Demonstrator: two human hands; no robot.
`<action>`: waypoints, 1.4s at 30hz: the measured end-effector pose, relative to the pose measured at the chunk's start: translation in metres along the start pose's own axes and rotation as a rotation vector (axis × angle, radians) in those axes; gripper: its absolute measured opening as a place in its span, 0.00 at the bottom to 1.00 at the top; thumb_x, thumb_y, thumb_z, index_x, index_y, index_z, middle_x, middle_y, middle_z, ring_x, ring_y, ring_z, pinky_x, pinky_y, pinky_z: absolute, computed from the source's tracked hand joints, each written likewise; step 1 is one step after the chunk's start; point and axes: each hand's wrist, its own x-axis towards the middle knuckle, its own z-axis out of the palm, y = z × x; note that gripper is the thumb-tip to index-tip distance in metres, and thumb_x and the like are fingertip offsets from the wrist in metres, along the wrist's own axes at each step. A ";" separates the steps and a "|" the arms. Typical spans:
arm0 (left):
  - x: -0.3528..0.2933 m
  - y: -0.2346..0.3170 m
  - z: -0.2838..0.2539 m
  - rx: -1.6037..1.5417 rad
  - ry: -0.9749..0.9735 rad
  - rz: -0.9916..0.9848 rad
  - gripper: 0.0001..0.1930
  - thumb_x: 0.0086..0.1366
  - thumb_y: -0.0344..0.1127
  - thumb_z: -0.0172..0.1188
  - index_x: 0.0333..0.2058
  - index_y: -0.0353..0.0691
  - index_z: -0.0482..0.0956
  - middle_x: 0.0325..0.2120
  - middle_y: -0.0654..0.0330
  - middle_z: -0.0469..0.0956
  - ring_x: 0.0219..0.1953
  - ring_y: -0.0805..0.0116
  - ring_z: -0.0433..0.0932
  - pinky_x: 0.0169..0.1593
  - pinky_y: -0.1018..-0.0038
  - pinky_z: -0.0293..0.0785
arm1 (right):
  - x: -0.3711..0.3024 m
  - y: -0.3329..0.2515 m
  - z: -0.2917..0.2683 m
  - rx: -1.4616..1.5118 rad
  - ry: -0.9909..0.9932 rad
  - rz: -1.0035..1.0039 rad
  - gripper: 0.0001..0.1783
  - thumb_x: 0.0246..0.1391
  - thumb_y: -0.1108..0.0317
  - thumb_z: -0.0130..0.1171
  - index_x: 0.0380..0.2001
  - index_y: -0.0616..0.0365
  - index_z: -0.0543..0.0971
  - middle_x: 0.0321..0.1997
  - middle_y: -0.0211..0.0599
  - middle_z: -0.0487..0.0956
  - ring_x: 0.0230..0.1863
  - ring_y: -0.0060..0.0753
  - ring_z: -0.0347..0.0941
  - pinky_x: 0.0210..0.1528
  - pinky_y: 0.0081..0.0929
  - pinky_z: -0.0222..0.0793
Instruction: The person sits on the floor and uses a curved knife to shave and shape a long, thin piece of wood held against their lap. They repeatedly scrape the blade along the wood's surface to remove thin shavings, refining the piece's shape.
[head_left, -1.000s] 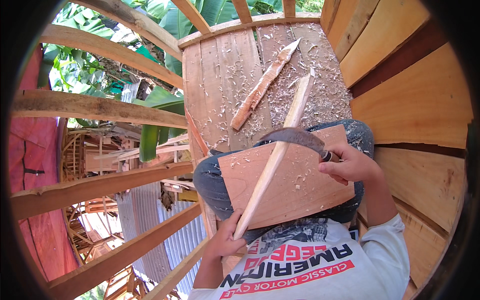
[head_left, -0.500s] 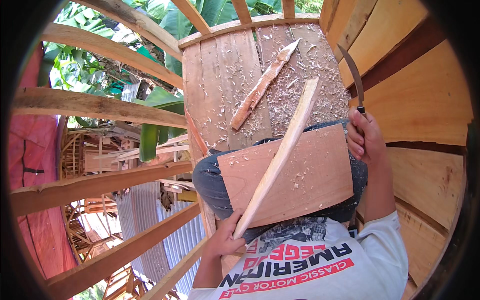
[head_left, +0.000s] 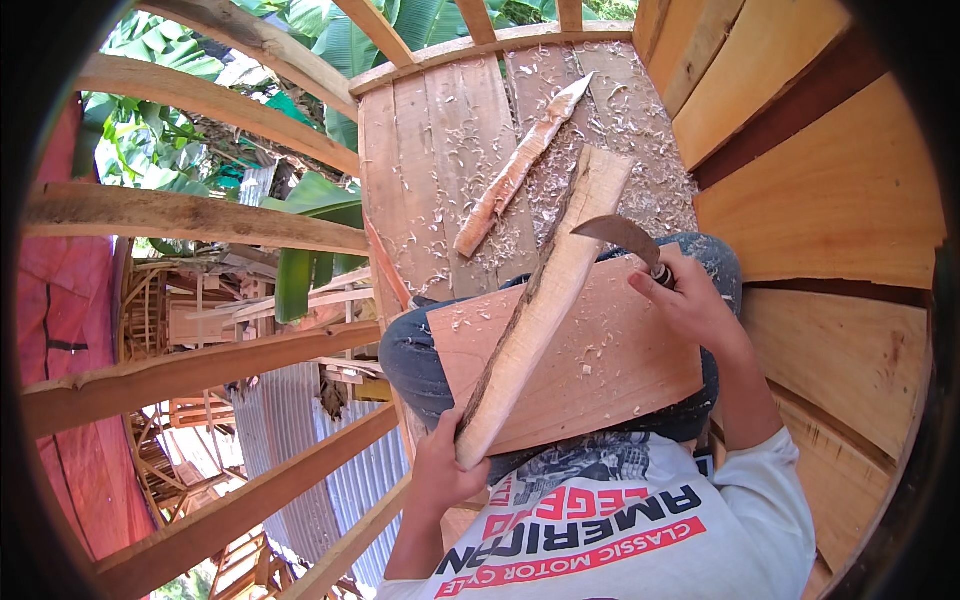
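My left hand (head_left: 446,464) is closed round the near end of a long piece of wood (head_left: 545,305), pale on its broad face with dark bark along its left edge. The piece slants away from me over a flat board (head_left: 640,345) lying across my lap. In my right hand (head_left: 690,295) is the handle of a knife with a curved blade (head_left: 618,234). Its blade points left, over or against the far half of the wood; whether it touches I cannot tell.
A second stick with a pointed pale tip (head_left: 520,170) lies on the plank floor (head_left: 410,150), among scattered shavings. Wooden rails (head_left: 200,215) run along the left side. A plank wall (head_left: 820,190) stands close on the right. Banana leaves (head_left: 330,200) show beyond the rails.
My right hand has brought the knife down and left, from upright near the wall to over the wood. The wood has been turned, so its broad face and bark edge show.
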 end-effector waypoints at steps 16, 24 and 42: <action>-0.006 0.015 0.004 0.032 -0.086 -0.058 0.31 0.40 0.30 0.60 0.48 0.35 0.65 0.23 0.43 0.74 0.29 0.44 0.78 0.32 0.63 0.73 | 0.034 -0.011 -0.019 -0.439 0.301 0.042 0.08 0.37 0.68 0.57 0.16 0.63 0.74 0.17 0.51 0.72 0.22 0.55 0.70 0.25 0.40 0.65; -0.024 0.010 0.001 -0.012 -0.049 -0.133 0.32 0.42 0.31 0.60 0.50 0.36 0.63 0.24 0.41 0.75 0.30 0.41 0.78 0.32 0.60 0.73 | 0.056 -0.026 -0.001 -0.466 0.200 0.074 0.08 0.36 0.67 0.58 0.16 0.62 0.77 0.17 0.48 0.73 0.22 0.51 0.72 0.27 0.38 0.67; -0.070 -0.007 0.001 -0.100 0.112 -0.309 0.32 0.44 0.31 0.57 0.51 0.34 0.61 0.29 0.39 0.75 0.33 0.40 0.77 0.37 0.58 0.71 | 0.117 -0.046 0.051 -0.529 0.148 -0.056 0.12 0.39 0.63 0.58 0.25 0.61 0.82 0.21 0.50 0.78 0.27 0.51 0.77 0.36 0.41 0.72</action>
